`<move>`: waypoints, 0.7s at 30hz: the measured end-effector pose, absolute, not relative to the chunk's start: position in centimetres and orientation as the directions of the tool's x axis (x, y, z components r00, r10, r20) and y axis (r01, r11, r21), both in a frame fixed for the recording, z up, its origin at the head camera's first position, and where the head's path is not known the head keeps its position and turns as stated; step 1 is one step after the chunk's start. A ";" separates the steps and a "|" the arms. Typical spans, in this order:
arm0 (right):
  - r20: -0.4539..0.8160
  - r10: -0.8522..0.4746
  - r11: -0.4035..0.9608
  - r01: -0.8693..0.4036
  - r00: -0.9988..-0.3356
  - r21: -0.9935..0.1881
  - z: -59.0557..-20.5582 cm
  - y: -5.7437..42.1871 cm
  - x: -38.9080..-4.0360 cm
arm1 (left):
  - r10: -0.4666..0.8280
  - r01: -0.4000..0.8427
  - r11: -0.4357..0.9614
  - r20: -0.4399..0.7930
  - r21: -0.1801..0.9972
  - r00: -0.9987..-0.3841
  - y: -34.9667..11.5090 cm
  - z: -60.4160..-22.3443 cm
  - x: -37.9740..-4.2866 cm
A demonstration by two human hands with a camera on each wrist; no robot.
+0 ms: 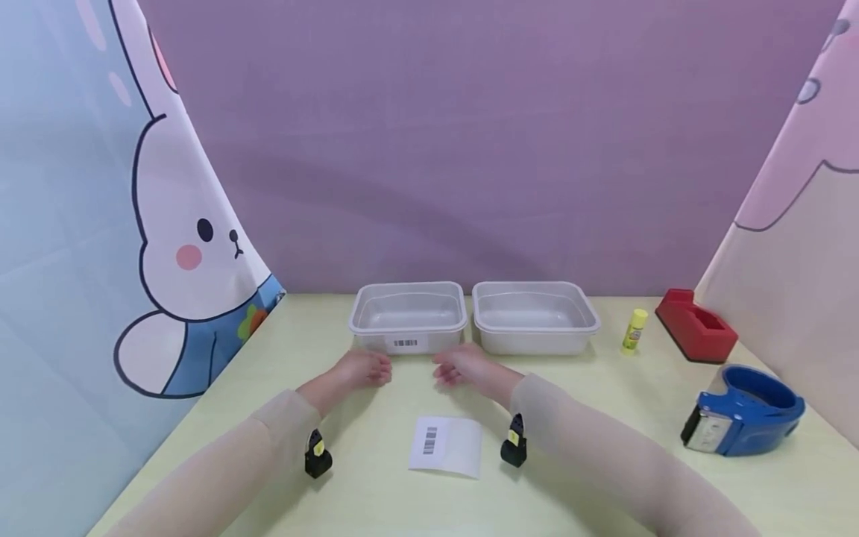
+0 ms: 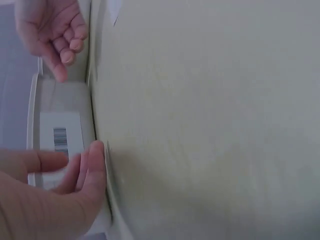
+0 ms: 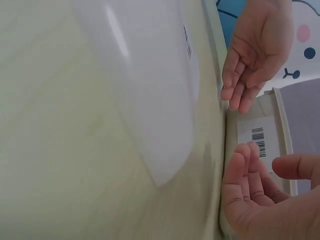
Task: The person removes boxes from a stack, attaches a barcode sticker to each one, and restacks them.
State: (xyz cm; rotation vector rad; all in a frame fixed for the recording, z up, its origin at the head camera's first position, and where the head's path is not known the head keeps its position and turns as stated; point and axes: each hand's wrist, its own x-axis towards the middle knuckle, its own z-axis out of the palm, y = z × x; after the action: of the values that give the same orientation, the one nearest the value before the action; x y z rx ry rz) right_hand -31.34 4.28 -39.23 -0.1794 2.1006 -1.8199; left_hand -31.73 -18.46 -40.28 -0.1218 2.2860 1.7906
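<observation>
A white plastic tub (image 1: pixel 436 341) on the left bears a barcode label (image 1: pixel 406 343) on its front wall. My left hand (image 1: pixel 362 368) is just in front of that tub's left part, fingers loosely bent with nothing in them. Near its right front corner is my right hand (image 1: pixel 461 364), also holding nothing, its fingers relaxed. Whether either hand touches the tub is unclear. In the right wrist view, the label (image 3: pixel 259 142) lies between both hands. A pale sheet (image 1: pixel 463 447) with another barcode label (image 1: pixel 430 441) lies on the table between the forearms.
A second white tub (image 1: pixel 537 341) stands right beside the first. Farther right are a yellow-green glue stick (image 1: pixel 634 332), a red dispenser-like object (image 1: pixel 698 328) and a blue tape dispenser (image 1: pixel 754 418). A purple cloth backdrop (image 1: pixel 429 149) rises behind the table.
</observation>
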 end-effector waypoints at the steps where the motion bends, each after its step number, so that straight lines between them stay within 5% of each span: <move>1: -0.176 -0.330 0.184 0.119 -0.928 -0.976 -39.2 4.5 -31.0 | 0.121 -0.166 0.303 -0.211 0.938 -0.970 -18.3 -40.3 -31.3; 11: -0.169 -0.351 0.360 0.034 -0.921 -0.932 -38.1 6.1 -27.9 | 0.561 0.376 0.605 -0.040 0.702 -0.827 -14.8 -39.4 -25.9; 21: -0.184 -0.403 0.406 0.004 -0.896 -0.914 -38.2 7.9 -24.9 | 0.623 0.538 0.680 -0.006 0.497 -0.782 -12.6 -39.3 -24.1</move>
State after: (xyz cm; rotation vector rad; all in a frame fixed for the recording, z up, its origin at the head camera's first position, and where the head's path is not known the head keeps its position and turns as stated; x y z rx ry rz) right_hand -24.86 7.92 -38.18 -0.3432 2.2917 -1.4905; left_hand -24.13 -12.58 -39.30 0.9477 2.7162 0.7199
